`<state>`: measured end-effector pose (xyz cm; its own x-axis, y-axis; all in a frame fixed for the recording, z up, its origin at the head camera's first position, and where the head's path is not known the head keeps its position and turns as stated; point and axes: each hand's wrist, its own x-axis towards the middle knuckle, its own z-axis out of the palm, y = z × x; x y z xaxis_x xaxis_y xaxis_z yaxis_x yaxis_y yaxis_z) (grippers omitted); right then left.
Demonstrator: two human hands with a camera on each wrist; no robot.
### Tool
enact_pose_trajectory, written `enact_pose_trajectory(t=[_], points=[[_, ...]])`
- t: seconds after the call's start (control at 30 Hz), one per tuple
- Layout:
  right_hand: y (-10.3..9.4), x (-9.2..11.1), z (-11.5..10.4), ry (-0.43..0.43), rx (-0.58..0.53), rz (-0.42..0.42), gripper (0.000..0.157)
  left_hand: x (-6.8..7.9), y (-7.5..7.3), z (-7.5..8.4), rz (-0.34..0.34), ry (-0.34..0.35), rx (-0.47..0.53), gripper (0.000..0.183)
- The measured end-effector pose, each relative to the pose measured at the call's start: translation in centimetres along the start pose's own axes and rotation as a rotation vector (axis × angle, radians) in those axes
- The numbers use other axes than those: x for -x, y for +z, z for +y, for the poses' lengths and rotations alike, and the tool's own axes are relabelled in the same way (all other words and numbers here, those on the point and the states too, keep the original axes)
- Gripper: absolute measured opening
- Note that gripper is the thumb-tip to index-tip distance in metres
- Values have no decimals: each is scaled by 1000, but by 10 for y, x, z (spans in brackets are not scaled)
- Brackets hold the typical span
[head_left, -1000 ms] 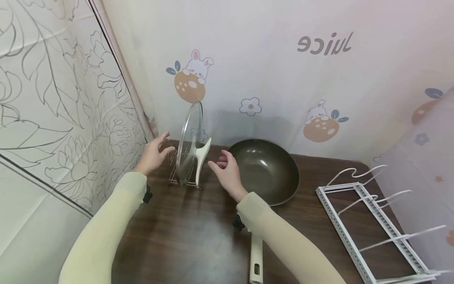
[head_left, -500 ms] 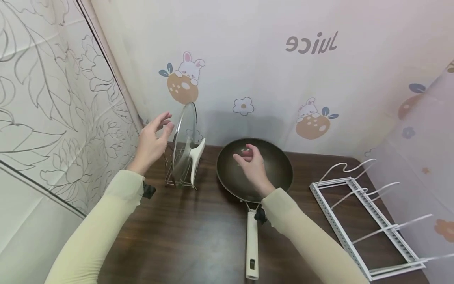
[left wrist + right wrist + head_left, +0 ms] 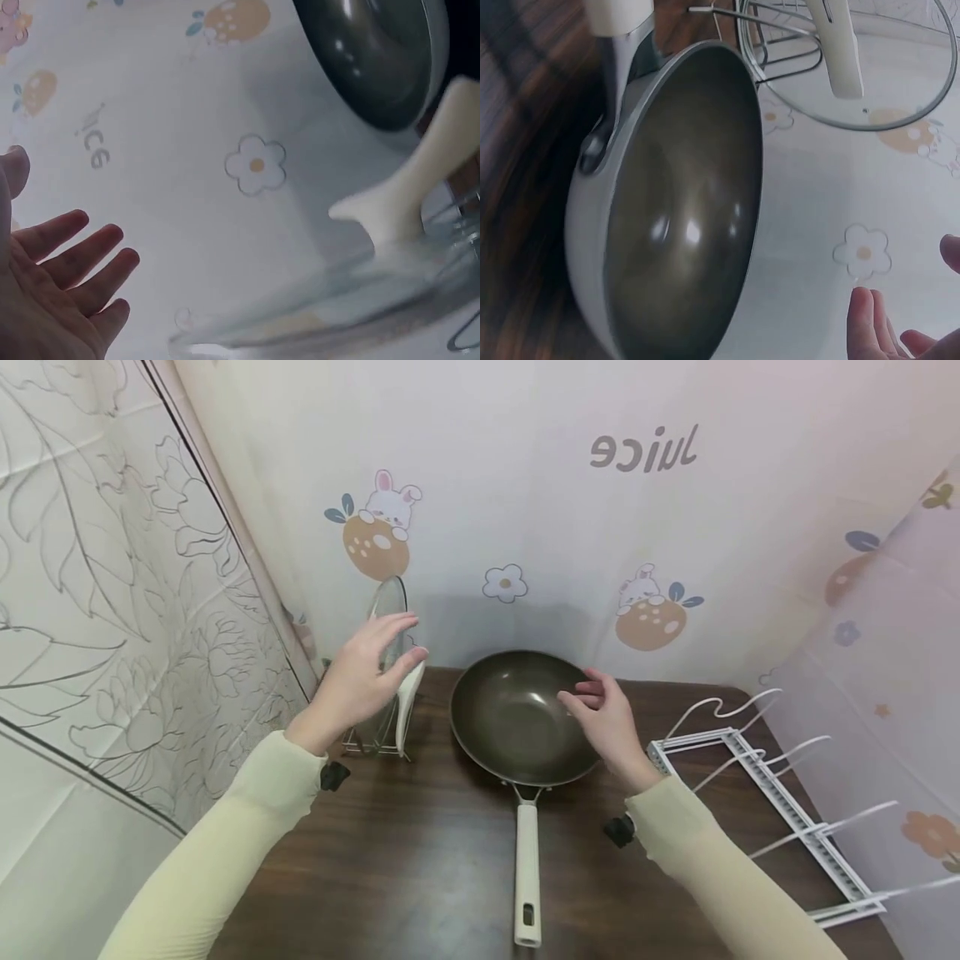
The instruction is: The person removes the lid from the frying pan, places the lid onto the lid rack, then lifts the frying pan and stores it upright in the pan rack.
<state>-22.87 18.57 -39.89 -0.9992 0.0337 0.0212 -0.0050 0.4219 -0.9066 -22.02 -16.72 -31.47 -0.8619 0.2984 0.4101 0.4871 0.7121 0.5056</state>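
Note:
My left hand [image 3: 363,677] hovers in front of the glass lid [image 3: 390,597], fingers extended and holding nothing. In the left wrist view, a gap shows between the fingers and that lid. The lid stands on edge in a small wire rack [image 3: 780,45], its cream handle [image 3: 407,706] facing right; my left hand covers much of it in the head view. Over the right rim of a dark wok [image 3: 517,727] is my right hand [image 3: 609,718], fingers loosely bent with nothing in them. The wok rests on the table, its long cream handle [image 3: 527,868] pointing toward me.
A white metal rack [image 3: 780,793] with upright wire dividers lies at the table's right side, partly behind my right sleeve. Patterned curtains [image 3: 517,510] hang at the back and sides. Brown wood-grain table [image 3: 420,868] shows in front of the lid.
My right hand has moved right, from beside the lid's handle across the wok to its right rim. My left hand rose, then shifted right in front of the lid. The lid remains standing.

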Motion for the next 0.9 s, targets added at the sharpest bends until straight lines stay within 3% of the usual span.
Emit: enact_pose_trajectory(t=[0.17, 0.27, 0.57, 0.77, 0.9], points=[[-23, 13, 7, -14, 15, 33, 74, 5, 23, 17, 10, 98, 1, 54], [-36, 23, 12, -22, 66, 66, 72, 8, 43, 23, -11, 111, 17, 55], [-71, 45, 24, -55, 140, 155, 69, 34, 108, 21, -131, -37, 96, 59], [-96, 55, 31, -1, 93, 298, 65, 67, 158, 16, -186, -169, 181, 56], [-113, 62, 37, 37, 56, 381, 64, 87, 179, 13, -175, -207, 241, 53]])
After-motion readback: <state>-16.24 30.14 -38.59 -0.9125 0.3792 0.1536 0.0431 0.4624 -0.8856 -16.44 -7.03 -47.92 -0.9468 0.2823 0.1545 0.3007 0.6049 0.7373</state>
